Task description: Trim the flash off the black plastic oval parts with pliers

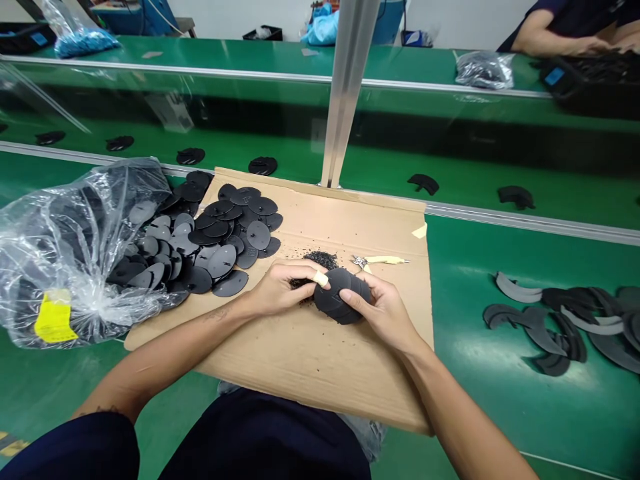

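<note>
- Clear plastic bag (pixel 65 253): lies over the left edge of the cardboard sheet (pixel 310 373), its mouth open toward the sheet; it holds black discs and carries a yellow label (pixel 54 319) on its near side
- Loose pile of discs (pixel 220 233): spills from the bag across the far left corner of the sheet, the discs overlapping
- Left hand (pixel 280 288): near the middle of the sheet, fingers curled; the thumb and a taped fingertip (pixel 320 279) pinch the left rim of the black disc (pixel 343 300)
- Black disc: held between both hands just above the middle of the sheet, tilted toward the person
- Black trimmings (pixel 320 259): a small heap on the sheet, just behind the held disc
- Right hand (pixel 383 310): fingers closed over the right rim of the disc, thumb on its face
- Snips (pixel 380 261): lie flat near the right edge of the sheet, handles wrapped in pale tape
- Curved black offcuts (pixel 565 320): lie on the green bench (pixel 475 400), well apart from the right edge of the sheet
</note>
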`<state>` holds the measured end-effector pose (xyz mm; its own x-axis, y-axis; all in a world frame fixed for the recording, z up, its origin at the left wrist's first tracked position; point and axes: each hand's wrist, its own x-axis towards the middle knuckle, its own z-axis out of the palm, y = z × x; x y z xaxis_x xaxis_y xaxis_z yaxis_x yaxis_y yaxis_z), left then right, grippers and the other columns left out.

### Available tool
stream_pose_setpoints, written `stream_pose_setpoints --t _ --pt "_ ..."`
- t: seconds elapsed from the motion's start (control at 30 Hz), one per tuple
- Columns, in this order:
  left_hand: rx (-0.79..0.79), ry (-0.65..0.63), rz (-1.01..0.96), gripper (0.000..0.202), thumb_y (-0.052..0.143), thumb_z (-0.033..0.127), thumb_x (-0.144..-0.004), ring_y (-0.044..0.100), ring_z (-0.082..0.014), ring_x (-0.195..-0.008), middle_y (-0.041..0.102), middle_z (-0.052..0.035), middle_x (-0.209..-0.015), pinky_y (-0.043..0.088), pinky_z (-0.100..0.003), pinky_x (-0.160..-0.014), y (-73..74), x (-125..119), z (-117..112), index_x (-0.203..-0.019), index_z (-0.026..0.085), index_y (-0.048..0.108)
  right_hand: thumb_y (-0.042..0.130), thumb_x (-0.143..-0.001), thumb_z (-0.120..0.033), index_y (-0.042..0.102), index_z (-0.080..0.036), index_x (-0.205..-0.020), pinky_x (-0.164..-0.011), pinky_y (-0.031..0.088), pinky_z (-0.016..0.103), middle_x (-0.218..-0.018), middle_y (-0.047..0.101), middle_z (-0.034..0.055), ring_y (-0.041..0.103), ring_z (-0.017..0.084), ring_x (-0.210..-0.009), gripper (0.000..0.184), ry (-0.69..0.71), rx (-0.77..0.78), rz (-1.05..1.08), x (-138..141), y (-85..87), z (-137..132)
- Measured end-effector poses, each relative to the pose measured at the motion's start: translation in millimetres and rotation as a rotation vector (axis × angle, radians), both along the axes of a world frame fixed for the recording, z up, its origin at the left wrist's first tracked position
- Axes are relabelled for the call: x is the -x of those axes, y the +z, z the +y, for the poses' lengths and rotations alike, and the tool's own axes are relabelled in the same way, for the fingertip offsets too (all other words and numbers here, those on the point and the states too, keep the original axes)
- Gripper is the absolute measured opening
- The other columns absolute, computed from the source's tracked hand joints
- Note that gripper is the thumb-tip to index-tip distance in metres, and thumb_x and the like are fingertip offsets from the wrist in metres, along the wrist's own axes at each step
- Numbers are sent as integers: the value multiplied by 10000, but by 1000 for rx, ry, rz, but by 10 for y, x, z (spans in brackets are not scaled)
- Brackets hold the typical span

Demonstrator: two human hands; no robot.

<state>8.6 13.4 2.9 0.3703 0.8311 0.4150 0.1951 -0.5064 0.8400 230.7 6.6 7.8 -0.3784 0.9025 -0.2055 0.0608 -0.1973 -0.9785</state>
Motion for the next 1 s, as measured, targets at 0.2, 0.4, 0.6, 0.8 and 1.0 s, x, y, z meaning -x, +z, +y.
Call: stream_pose_setpoints --t 0.2,0.4,0.6,0.8,1.0 --pt "3 -16 -12 203 609 96 -906 742 -149 -876 782 -69 -959 600 -242 -821 4 1 4 -870 188 787 764 -784 -588 691 -194 -934 -747 521 297 -873 654 18 612 177 -815 427 0 6 9 4 16 5" --pt "-10 -29 -28 179 622 116 -910 742 -147 -872 781 -80 -958 599 -241 -812 -9 6 9 -864 170 786 772 -772 -599 688 -184 -923 -708 506 279 -869 643 24 585 166 -793 449 9 20 31 5 21 8" --pt "-26 -58 -36 185 624 84 -898 736 -135 -871 779 -70 -957 591 -224 -807 14 10 17 -887 175 785 762 -786 -590 684 -184 -936 -650 497 264 -852 645 25 574 159 -756 439 20 36 32 6 35 -7" --pt "79 -66 -107 191 601 164 -945 722 -157 -968 753 -98 -1059 582 -253 -868 -49 11 -8 -1086 165 731 737 -824 -548 648 -191 -898 -641 485 263 -782 603 -4 548 142 -698 376 -45 -84 17 26 41 3" --pt "371 -32 -206 392 724 433 -899 702 -156 -865 728 -100 -1025 580 -228 -749 -108 -88 -65 -1148 133 681 639 -931 -469 626 -200 -858 -601 451 259 -730 575 -6 523 140 -657 279 -106 -393 -130 37 28 -62"
